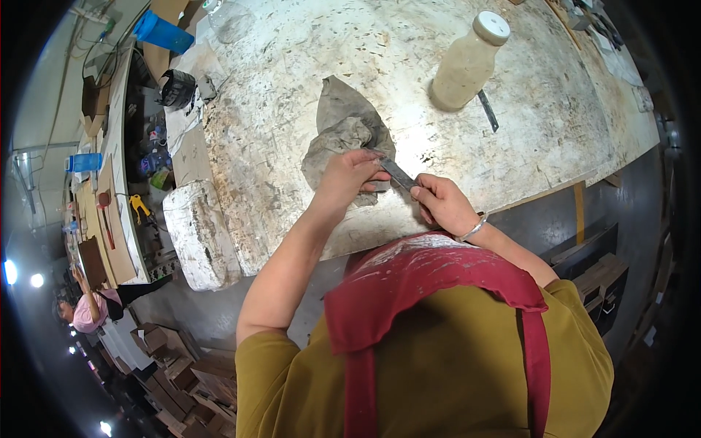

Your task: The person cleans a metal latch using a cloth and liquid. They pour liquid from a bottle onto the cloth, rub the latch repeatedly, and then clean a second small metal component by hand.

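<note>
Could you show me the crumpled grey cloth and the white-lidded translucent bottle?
Crumpled grey cloth (346,133), head view: its bunched middle.
White-lidded translucent bottle (464,75), head view: middle of its body.

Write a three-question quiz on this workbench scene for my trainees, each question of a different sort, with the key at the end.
1. Multiple choice: What does the right grip hold?
a) a blue cup
b) a dark flat strip
c) a cardboard box

2. True or false: The jar with the white lid stands to the right of the grey cloth.

3. Fill in the blank: The silver bracelet is on the ____ wrist.

Key: 1. b; 2. true; 3. right
</note>
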Demonstrator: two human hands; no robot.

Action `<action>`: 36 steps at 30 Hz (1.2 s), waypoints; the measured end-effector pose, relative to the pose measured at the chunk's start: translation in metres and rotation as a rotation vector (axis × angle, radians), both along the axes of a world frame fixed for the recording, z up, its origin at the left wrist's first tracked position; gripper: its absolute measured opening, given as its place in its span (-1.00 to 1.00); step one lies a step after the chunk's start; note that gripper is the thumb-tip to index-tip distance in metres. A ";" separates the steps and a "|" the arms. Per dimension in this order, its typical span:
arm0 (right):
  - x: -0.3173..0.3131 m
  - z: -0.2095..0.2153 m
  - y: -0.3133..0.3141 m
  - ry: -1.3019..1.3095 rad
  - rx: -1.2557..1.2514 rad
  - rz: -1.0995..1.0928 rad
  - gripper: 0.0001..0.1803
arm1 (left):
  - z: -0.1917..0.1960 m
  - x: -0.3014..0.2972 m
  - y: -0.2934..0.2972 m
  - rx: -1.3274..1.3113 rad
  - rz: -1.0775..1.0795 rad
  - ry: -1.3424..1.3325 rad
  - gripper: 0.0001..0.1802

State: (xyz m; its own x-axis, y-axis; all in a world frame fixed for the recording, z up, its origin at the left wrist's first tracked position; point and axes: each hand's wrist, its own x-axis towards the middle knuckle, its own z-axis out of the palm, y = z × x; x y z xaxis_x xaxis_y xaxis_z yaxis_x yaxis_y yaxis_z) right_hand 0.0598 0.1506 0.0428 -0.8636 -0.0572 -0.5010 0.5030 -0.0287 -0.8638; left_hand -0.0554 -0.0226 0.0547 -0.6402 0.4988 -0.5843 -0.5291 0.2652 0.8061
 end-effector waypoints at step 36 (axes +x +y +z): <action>-0.075 -0.062 0.143 0.229 1.351 -0.198 -0.84 | -0.054 0.034 -0.023 0.094 -0.166 0.412 -0.92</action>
